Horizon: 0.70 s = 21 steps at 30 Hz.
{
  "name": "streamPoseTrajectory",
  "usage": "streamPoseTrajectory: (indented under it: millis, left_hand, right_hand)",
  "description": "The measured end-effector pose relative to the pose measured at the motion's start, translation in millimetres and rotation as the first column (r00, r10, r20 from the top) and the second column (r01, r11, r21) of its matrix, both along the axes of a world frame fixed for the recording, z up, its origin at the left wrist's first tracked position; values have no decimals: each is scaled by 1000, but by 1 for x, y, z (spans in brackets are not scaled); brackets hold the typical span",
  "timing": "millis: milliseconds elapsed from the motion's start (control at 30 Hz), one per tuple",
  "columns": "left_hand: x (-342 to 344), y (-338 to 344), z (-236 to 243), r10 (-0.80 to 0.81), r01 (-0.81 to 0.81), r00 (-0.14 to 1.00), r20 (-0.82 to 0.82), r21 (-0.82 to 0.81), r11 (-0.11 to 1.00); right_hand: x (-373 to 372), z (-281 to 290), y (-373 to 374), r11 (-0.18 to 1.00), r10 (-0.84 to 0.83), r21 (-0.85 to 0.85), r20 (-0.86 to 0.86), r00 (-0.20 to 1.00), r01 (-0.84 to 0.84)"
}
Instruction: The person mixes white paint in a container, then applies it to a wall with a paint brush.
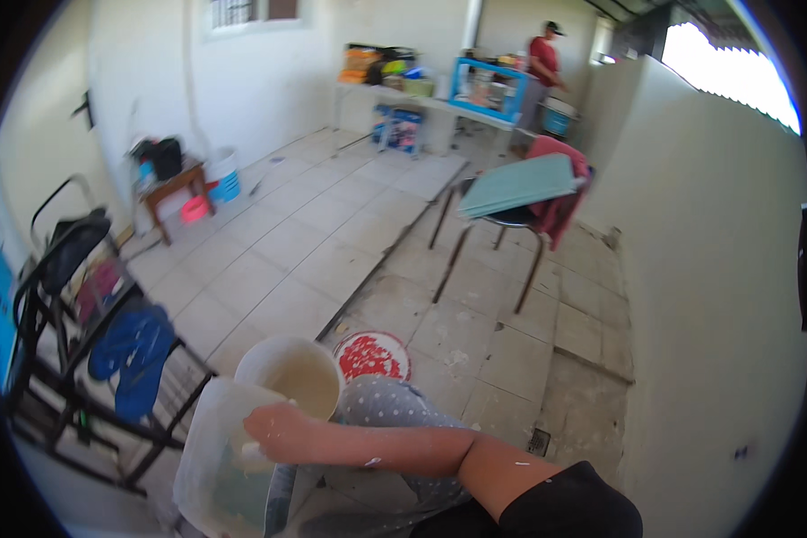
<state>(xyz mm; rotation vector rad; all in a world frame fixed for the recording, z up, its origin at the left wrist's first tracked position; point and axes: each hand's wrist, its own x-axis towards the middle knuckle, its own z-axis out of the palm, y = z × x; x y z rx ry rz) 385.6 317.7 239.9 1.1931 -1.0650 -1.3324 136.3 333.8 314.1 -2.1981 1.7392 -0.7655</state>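
My right hand (276,432) reaches across my knees to a translucent plastic tub (197,448) with cloudy greenish water in it. The fingers are curled down over the tub's inner side, and something pale shows beneath them, too blurred to name. White specks dot my right forearm. Just beyond the tub stands a white bucket (258,359) part full of beige liquid. To the right of that bucket, a round red-and-white lid (372,356) lies on the floor. My left hand is not in view.
A black metal rack (63,377) with blue sandals (134,354) stands close on the left. Ahead is a chair (466,238) bearing a pale green board (520,186) and red cloth. A wall (708,296) runs along the right. Far back, a person (544,63) stands beside a cluttered table (421,100).
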Motion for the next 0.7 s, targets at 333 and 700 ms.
streamPoseTrajectory:
  millis: [333, 700]
  left_hand:
    - [63, 147, 45, 508, -521, 854, 114, 194, 831]
    - [86, 208, -63, 766, -784, 620, 171, 191, 591]
  right_hand:
    - [37, 35, -16, 953, 303, 48, -43, 952, -301]
    - [181, -68, -70, 676, 725, 233, -382, 573, -699]
